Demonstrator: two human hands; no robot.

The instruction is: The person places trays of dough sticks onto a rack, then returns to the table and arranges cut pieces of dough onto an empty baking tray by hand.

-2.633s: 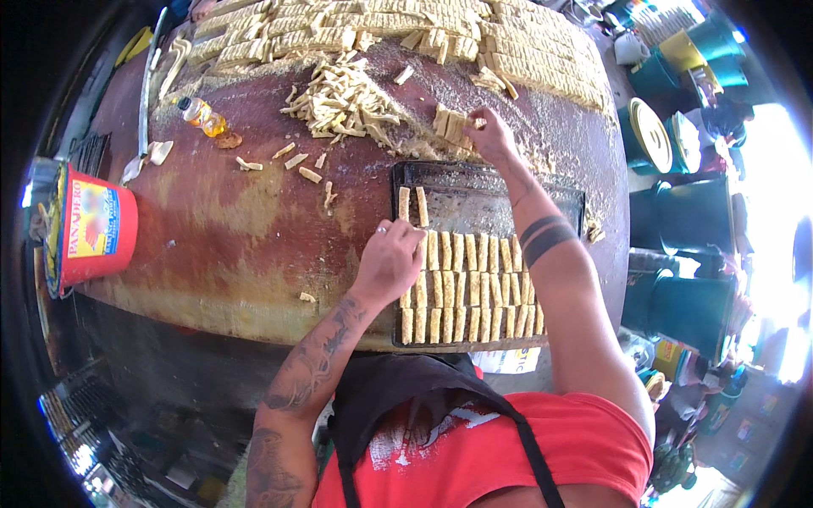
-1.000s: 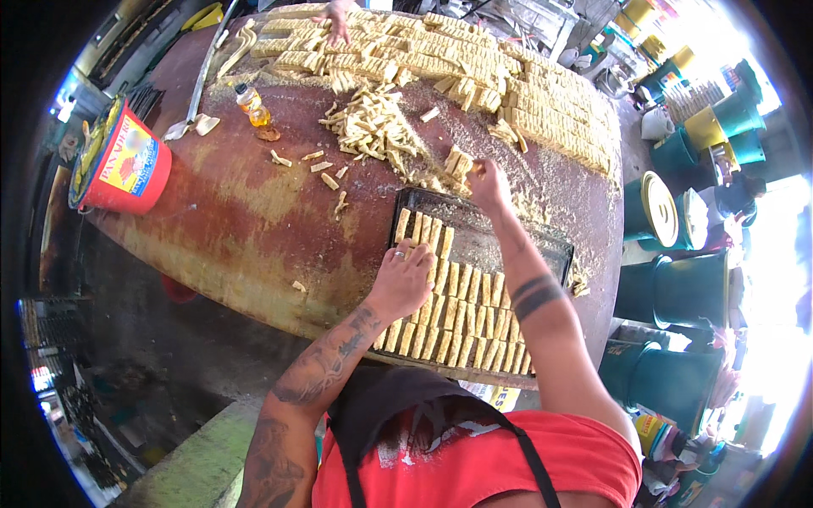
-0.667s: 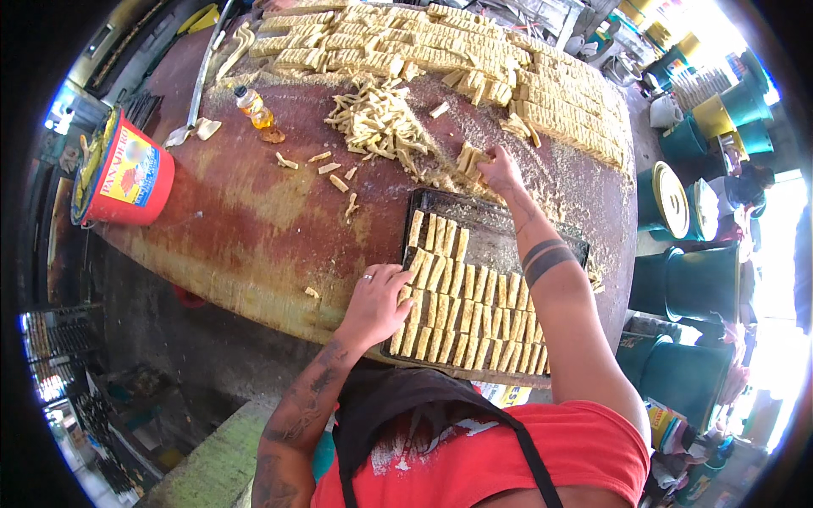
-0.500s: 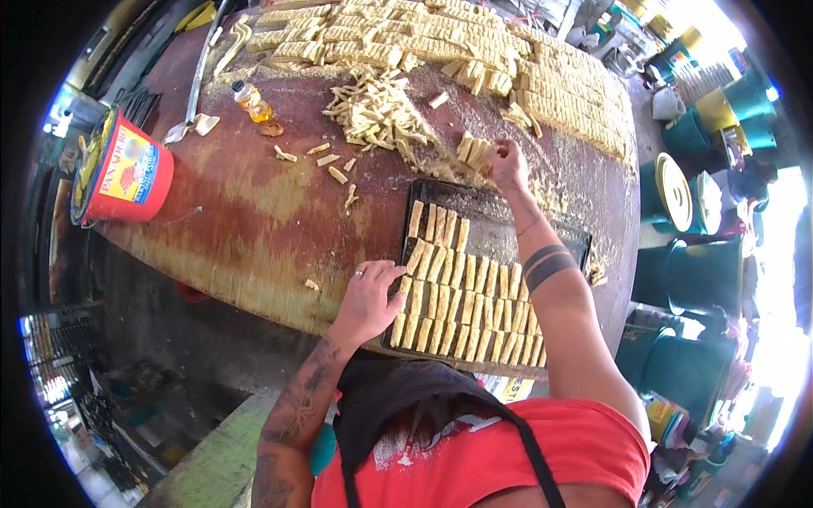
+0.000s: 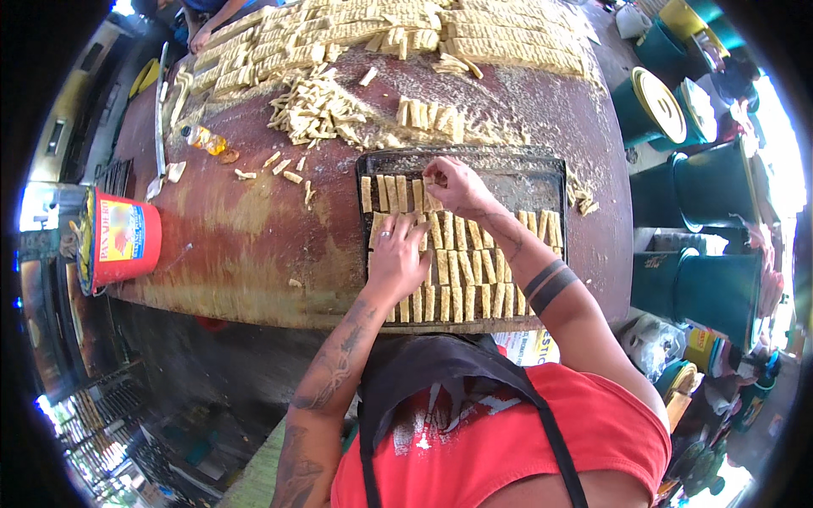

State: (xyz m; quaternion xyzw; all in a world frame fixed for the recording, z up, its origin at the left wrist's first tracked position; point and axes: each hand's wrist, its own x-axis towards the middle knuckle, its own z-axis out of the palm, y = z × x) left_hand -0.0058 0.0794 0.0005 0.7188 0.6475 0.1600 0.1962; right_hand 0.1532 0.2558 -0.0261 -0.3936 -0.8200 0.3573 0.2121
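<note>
A dark baking tray lies at the table's near edge, with rows of pale dough sticks laid side by side on it. My right hand is over the tray's top row, its fingers pinched around a dough stick at the end of that short row. My left hand rests over the sticks on the tray's left part, fingers stretched out and slightly apart. Beyond the tray a small group of sticks stands on the floury table. To its left is a loose heap of dough sticks.
Long blocks of packed sticks cover the table's far side. At the left stand a red bucket and a small bottle of yellow liquid. Another person's hand shows at the far left. Green bins line the right.
My right hand has come back from the small group of sticks to the tray's top row. My left hand has moved from the tray's left edge onto the sticks. The view has shifted.
</note>
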